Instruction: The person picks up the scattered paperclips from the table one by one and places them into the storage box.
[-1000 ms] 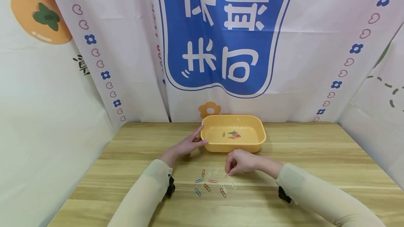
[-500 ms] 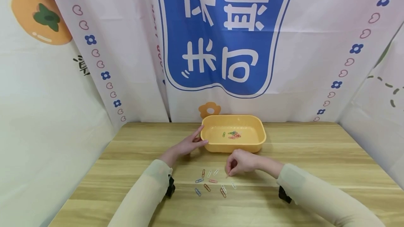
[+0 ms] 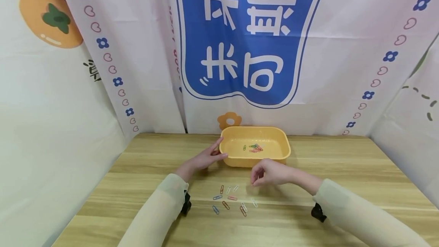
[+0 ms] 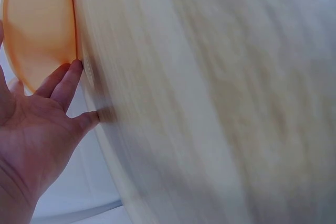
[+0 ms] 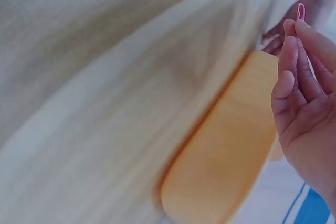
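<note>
My right hand [image 3: 270, 172] pinches a pink paper clip [image 5: 301, 12] between thumb and index finger, just above the wood table in front of the yellow basin [image 3: 245, 162]. Fairly straight and spread, the fingers of my left hand [image 3: 205, 158] rest against the basin's left end. Several paper clips lie scattered on the table nearer the body: blue [image 3: 215, 209], red [image 3: 221, 189], white [image 3: 255, 203] and a pink one [image 3: 232, 198]. Inside the basin, red and green clips form a small heap [image 3: 255, 148], with one green clip [image 3: 244, 148] apart from it.
The wood table [image 3: 144, 186] reaches back to a hanging white cloth [image 3: 151, 98] with a blue printed panel [image 3: 240, 68]. The basin stands near the table's back edge. White cloth also hangs along both sides.
The right hand has lifted the pink paper clip off the table and moved slightly up and right with it. The left hand stays at the basin. The head view has shifted slightly.
</note>
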A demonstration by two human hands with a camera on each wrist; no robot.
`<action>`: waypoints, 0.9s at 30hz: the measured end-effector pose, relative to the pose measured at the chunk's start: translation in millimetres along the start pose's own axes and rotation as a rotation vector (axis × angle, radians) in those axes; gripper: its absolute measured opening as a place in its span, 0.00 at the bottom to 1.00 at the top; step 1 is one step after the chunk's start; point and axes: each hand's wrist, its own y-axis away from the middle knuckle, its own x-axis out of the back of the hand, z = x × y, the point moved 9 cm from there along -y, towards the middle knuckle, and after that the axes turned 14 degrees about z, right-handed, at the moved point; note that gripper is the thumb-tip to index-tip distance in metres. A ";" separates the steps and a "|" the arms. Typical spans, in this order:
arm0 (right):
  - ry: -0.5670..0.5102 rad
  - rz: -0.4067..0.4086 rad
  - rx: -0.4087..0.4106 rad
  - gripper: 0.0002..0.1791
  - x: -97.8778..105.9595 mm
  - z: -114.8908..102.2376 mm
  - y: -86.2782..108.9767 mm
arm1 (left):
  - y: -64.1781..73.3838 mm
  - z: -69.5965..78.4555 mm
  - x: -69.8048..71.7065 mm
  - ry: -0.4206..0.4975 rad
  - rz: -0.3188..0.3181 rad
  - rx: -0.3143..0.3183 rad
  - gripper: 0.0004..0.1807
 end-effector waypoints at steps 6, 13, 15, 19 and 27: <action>-0.034 0.030 0.017 0.03 16.9 -7.1 7.1 | -0.8 0.3 -1.2 0.018 -0.004 0.003 0.44; -0.046 0.034 0.029 0.03 36.1 -12.8 16.7 | -1.6 -0.6 -1.9 -0.005 0.002 0.010 0.44; -0.052 0.036 0.022 0.02 42.7 -14.9 17.5 | -1.3 -0.2 -1.2 -0.008 0.007 0.009 0.44; -0.049 0.056 0.002 0.02 58.7 -18.9 17.0 | -2.0 2.7 -0.5 0.015 0.008 0.010 0.44; 0.003 0.100 0.016 0.03 84.7 -26.8 8.4 | -0.7 -0.9 -1.5 0.017 0.000 0.003 0.44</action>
